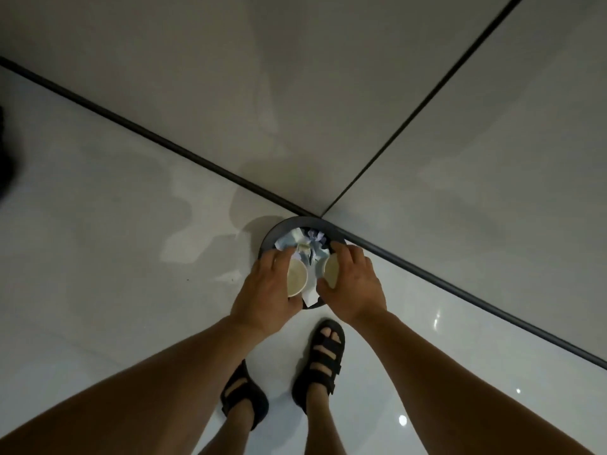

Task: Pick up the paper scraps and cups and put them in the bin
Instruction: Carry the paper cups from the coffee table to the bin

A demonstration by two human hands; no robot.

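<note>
A round black bin (289, 224) stands on the floor in the room's corner, holding crumpled paper scraps (295, 242). My left hand (266, 297) grips a pale paper cup (297, 277) over the bin's near side, its mouth facing up at me. My right hand (353, 290) grips a second paper cup (331, 269) beside it, also above the bin. A white paper scrap (309, 294) hangs between the two cups.
Grey walls meet behind the bin, with a black skirting strip (157, 139) along their base. My two feet in black sandals (323, 359) stand just in front of the bin on the glossy white floor. A dark object (5, 152) sits at the left edge.
</note>
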